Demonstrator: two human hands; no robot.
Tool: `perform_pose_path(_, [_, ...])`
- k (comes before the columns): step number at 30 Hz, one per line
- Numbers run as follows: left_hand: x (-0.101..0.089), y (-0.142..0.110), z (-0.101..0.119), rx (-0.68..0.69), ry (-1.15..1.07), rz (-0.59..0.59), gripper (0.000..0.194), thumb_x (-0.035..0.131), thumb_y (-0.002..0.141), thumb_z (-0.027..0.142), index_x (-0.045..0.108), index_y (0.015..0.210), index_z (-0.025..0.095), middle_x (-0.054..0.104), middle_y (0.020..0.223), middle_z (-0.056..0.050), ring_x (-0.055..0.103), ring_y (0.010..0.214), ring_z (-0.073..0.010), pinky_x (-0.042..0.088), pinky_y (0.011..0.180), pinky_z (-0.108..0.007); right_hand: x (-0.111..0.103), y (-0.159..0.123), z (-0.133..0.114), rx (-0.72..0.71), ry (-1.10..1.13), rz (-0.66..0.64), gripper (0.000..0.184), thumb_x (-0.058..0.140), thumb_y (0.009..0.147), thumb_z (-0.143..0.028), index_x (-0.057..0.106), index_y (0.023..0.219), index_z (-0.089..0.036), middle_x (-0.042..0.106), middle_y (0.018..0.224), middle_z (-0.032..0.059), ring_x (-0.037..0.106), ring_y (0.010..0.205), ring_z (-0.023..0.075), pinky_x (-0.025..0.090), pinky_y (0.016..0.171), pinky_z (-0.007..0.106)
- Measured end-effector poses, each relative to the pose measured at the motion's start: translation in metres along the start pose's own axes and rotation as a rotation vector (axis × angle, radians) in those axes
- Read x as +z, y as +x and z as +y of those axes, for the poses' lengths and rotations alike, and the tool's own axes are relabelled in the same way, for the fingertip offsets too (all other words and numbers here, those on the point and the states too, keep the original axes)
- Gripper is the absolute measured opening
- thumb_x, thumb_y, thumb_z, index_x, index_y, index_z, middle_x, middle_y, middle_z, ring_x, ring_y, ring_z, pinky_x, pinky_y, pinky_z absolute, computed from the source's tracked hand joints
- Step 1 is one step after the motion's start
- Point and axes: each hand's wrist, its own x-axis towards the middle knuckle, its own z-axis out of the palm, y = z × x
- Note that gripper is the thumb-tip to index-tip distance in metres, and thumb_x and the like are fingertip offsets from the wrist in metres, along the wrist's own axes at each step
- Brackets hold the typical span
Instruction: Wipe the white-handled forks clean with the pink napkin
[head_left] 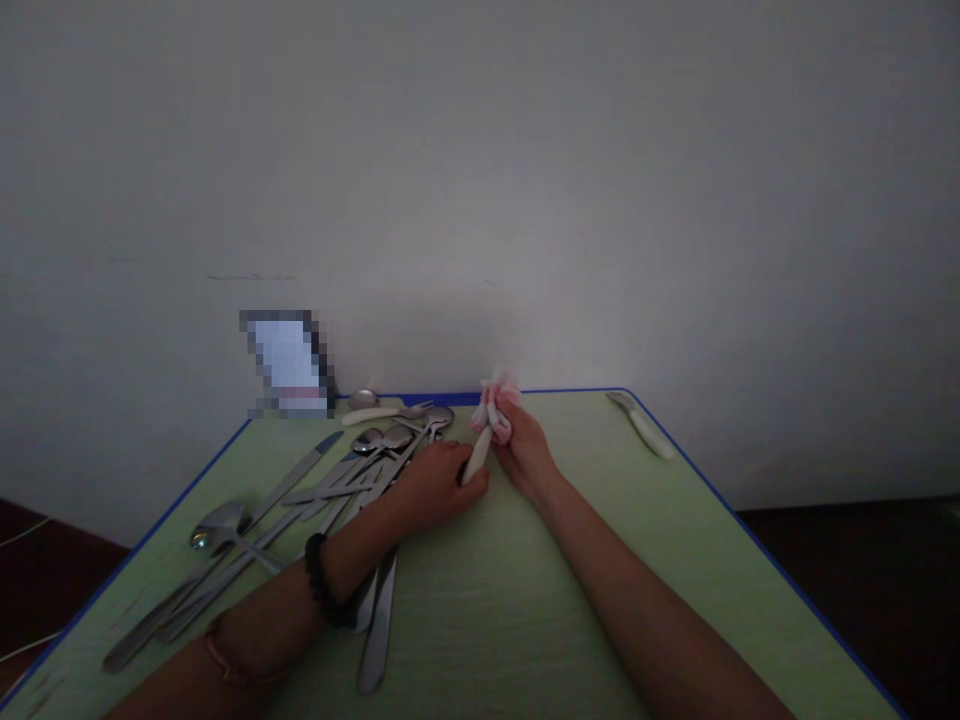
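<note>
My left hand (439,487) is closed around the white handle (477,458) of a piece of cutlery, low over the middle of the table. My right hand (529,446) grips a crumpled pink and white cloth (493,412) bunched about the upper end of that piece. The cloth hides the head, so I cannot tell whether it is a fork or a spoon. Just left of my left hand, and partly under that forearm, lies a heap of metal cutlery, with a spoon (367,441) and a knife (301,470) among it. A white-handled fork (382,413) rests behind the heap.
Another white-handled fork (646,430) lies alone near the right edge of the green, blue-edged table (480,620). A pixelated device with a bright screen (286,358) leans against the wall (600,200) at the back left. Large spoons (225,525) lie at the left.
</note>
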Motion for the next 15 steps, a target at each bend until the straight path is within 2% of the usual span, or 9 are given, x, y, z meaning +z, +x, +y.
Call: perform_pose_path(15, [0.0006,0.0001,0.0004,0.002,0.013,0.011,0.027,0.040,0.084,0.033,0.059,0.074,0.016,0.066,0.074,-0.006,0.056,0.067,-0.0180,0.039,0.064,-0.028,-0.0010,-0.0013,0.0009,0.001,-0.034,-0.008,0.021,0.075,0.062,-0.033,0.071,0.075,-0.018,0.066,0.080,-0.0010,0.053,0.068,0.0101,0.048,0.065,0.024])
